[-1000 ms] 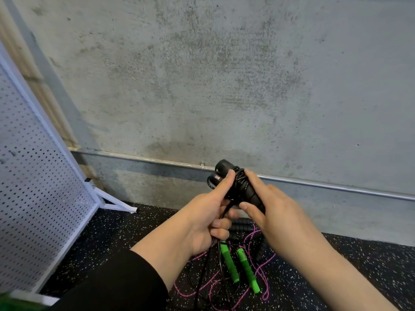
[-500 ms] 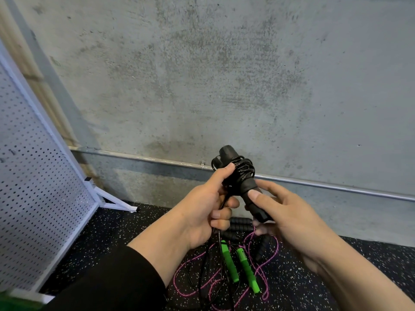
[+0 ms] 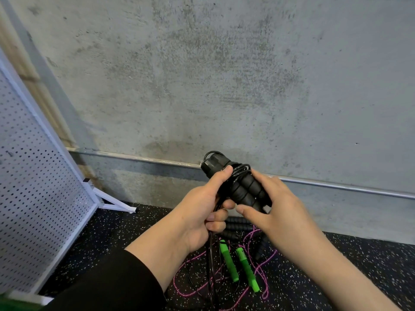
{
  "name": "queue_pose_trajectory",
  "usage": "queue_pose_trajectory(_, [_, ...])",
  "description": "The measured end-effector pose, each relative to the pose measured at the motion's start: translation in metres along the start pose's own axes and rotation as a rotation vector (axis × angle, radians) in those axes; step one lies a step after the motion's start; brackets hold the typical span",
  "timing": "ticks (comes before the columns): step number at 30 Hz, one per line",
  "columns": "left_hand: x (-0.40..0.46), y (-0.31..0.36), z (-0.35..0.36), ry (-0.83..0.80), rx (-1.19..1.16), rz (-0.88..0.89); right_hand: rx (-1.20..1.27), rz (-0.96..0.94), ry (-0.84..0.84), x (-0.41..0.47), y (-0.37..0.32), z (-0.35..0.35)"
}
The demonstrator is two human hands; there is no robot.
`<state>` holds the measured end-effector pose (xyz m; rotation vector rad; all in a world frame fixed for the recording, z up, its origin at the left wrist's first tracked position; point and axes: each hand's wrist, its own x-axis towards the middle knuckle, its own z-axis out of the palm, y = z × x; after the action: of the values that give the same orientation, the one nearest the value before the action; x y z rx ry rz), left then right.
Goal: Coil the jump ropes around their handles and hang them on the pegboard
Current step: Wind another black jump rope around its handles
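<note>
Both hands meet on one pair of black handles (image 3: 241, 187) held side by side. The left hand (image 3: 202, 212) clamps them, thumb along the top, with black cord (image 3: 211, 261) hanging below its palm to the floor (image 3: 359, 265). The right hand (image 3: 276, 212) curls round their lower end, where cord is coiled. Beneath the hands lie two green handles (image 3: 226, 261) with pink rope (image 3: 265, 279) and three or so more black handles (image 3: 238, 226). A white pegboard (image 3: 33, 198) stands left of the left hand. No writing is readable
</note>
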<state>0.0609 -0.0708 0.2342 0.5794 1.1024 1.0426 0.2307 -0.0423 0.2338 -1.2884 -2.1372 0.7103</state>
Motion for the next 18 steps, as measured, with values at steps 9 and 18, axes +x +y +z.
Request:
queue_pose_trajectory(9, [-0.007, 0.003, 0.002, -0.115, 0.202, 0.060, 0.896, 0.571, -0.310, -0.002, -0.011, -0.018])
queue_pose_trajectory(18, [-0.006, 0.002, -0.001, -0.120, 0.280, 0.024, 0.876, 0.548, -0.319, -0.002, -0.012, -0.022])
